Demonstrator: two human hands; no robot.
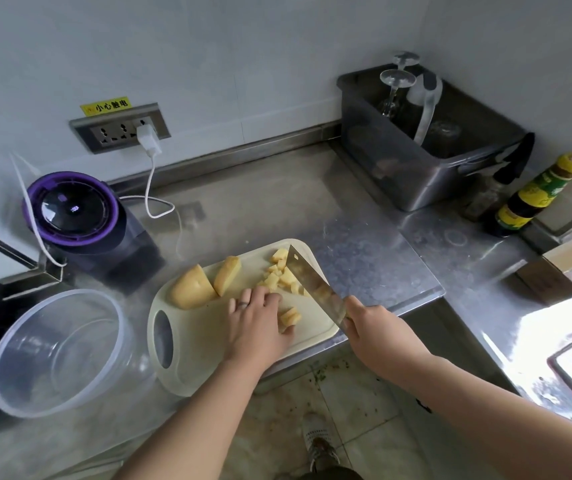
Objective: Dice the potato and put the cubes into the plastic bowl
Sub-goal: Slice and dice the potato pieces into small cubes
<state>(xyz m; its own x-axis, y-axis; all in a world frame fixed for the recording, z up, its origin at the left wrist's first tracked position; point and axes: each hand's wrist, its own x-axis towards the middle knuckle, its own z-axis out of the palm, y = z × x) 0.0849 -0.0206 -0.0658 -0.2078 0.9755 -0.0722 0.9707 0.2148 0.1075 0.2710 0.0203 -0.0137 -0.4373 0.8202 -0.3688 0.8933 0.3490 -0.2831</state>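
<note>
Steel surface (364, 244): one board (201, 341), one plastic bowl (59, 351), two potato chunks (192, 289) (227, 275). Your right grip (371, 323) holds one cleaver (312, 282); left grip (256, 320) pinches potato strips (289, 317).

Kitchen corner in soft, even daylight, moderately bright, with faint, soft-edged shadows. The steel surface (364, 237) carries a pale sheen in the middle, and at the near right it burns out to white glare. The knife (315, 289) blade mirrors the light. Focus is best in the middle, around the left hand (260, 320), right hand (371, 327) and potato pieces (289, 317). Wide-angle bending curves the wall (208, 46) and stretches the forearms (485, 393) toward the near edge. The bowl (59, 355) at the left looks slightly smeared.
</note>
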